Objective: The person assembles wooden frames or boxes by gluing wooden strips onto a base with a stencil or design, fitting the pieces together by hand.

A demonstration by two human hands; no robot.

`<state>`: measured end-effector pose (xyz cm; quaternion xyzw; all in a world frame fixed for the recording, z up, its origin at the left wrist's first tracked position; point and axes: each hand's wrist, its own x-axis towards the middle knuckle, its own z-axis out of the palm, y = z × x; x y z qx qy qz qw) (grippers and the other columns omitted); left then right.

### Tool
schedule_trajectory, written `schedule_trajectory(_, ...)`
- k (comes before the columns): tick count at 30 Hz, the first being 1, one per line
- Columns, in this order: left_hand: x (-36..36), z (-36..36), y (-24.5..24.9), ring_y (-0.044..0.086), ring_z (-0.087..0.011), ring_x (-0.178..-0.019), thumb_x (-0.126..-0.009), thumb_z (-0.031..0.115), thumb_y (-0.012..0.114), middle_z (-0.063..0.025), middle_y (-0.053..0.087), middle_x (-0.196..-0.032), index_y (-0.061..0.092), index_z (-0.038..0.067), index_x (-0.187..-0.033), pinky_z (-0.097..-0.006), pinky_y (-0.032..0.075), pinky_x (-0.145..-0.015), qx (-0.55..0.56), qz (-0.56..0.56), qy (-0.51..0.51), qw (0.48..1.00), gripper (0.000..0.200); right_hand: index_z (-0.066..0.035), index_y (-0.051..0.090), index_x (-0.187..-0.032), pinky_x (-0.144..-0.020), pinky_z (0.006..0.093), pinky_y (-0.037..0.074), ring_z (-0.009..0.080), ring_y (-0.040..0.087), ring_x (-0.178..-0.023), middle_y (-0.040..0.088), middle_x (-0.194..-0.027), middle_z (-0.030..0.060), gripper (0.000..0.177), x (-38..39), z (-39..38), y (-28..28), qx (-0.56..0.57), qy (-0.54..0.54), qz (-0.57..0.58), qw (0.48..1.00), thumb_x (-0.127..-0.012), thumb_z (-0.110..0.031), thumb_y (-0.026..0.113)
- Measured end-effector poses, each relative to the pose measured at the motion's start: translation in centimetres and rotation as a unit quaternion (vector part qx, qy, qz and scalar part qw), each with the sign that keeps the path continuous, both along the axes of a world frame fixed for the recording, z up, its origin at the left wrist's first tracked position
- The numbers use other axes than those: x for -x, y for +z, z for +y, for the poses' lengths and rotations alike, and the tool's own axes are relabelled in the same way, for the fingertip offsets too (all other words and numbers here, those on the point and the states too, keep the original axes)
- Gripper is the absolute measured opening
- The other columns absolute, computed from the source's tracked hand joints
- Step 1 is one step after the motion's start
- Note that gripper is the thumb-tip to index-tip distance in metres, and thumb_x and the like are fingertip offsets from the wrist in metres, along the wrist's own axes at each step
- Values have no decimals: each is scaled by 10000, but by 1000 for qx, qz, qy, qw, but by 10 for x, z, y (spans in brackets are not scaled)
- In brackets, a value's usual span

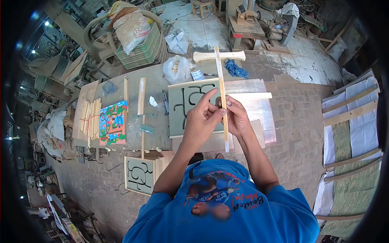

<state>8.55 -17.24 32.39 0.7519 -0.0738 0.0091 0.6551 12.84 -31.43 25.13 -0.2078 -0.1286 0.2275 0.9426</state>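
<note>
A thin wooden strip stands lengthwise away from me, raised above the worktable. My left hand grips its near half from the left, the thumb along the wood and the index finger pointing forward. From the other side my right hand pinches the same strip, fingers curled. Beneath both hands lies a grey-green board with dark curved grooves and a pale edge strip; my left hand hides part of it. A pale plank lies behind my right hand.
A colourful picture board and bundled sticks lie on the worktable at left. Further back are a plastic bag, a blue cloth and a shaped wooden piece. Grooved boards stack below the near edge.
</note>
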Motion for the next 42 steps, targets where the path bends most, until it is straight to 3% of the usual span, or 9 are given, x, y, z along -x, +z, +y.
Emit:
schedule_trajectory(10, 12, 37, -71, 569, -81, -802, -969, 95, 538, -23, 620, -927, 567, -20, -1279, -237, 480, -707, 25, 39, 34, 998, 331, -5, 571, -1103, -682, 323, 482, 159, 584, -805, 621, -953, 79, 248, 35, 9, -44, -78, 175, 59, 980, -921, -173, 575)
schedule_trajectory(16, 22, 58, -119, 544, -137, -883, -959, 222, 597, -66, 569, -1069, 606, 21, -1131, -287, 479, -714, 383, 142, -90, 908, 265, 9, 574, -1119, -671, 301, 449, 123, 543, -750, 569, -862, 39, 256, 56, 32, -64, -85, 246, 187, 947, -956, -188, 548)
schedule_trajectory(20, 16, 90, -135, 536, -186, -911, -944, 230, 626, -50, 561, -989, 590, 53, -1093, -375, 460, -863, 528, 102, -48, 842, 234, -2, 594, -1128, -745, 301, 539, 167, 644, -872, 660, -1022, 119, 231, 51, 25, -81, 134, 92, 190, 968, -924, -108, 578)
schedule_trajectory(22, 30, 131, -127, 532, -188, -881, -963, 234, 594, -51, 567, -975, 578, 60, -1136, -382, 458, -838, 519, 101, 102, 842, 246, -115, 526, -834, -566, 258, 429, 100, 514, -653, 534, -752, -3, 86, 41, 15, -83, 217, 10, 286, 933, -914, -121, 559)
schedule_trajectory(26, 40, 179, -123, 482, -153, -782, -1004, 246, 513, -30, 515, -917, 519, 45, -1206, -317, 421, -740, 578, 85, 148, 798, 285, -143, 417, -706, -488, 250, 286, 88, 323, -489, 368, -565, -30, 324, 26, -22, -114, 229, -73, 291, 926, -972, -294, 523)
schedule_trajectory(29, 70, 223, -134, 466, -110, -683, -1020, 257, 485, -3, 532, -886, 549, 36, -1240, -271, 421, -608, 564, 34, 211, 797, 318, -133, 418, -652, -471, 276, 295, 101, 288, -446, 354, -525, -21, 461, 1, -10, -102, 370, -143, 210, 894, -1021, -403, 471)
schedule_trajectory(35, 124, 264, -155, 419, -82, -630, -1008, 228, 505, 12, 492, -843, 548, -2, -1266, -225, 377, -569, 579, 24, 345, 738, 347, -13, 633, -991, -621, 278, 459, 109, 555, -681, 580, -703, 35, 179, -85, 134, -75, 514, -39, -178, 838, -950, -177, 573)
schedule_trajectory(40, 123, 270, -159, 402, -51, -610, -994, 174, 503, 39, 439, -795, 443, -14, -1366, -199, 351, -563, 560, 5, 428, 710, 420, -33, 679, -922, -706, 405, 496, 256, 677, -734, 705, -793, 143, 337, -158, 304, -147, 628, 76, -419, 652, -947, -347, 557)
schedule_trajectory(42, 117, 274, -168, 413, -56, -623, -984, 177, 527, 32, 467, -834, 438, 0, -1360, -186, 345, -567, 559, -15, 410, 721, 425, -56, 702, -964, -794, 443, 474, 330, 685, -805, 716, -854, 164, 412, -163, 363, -179, 763, 5, -539, 357, -936, -427, 525)
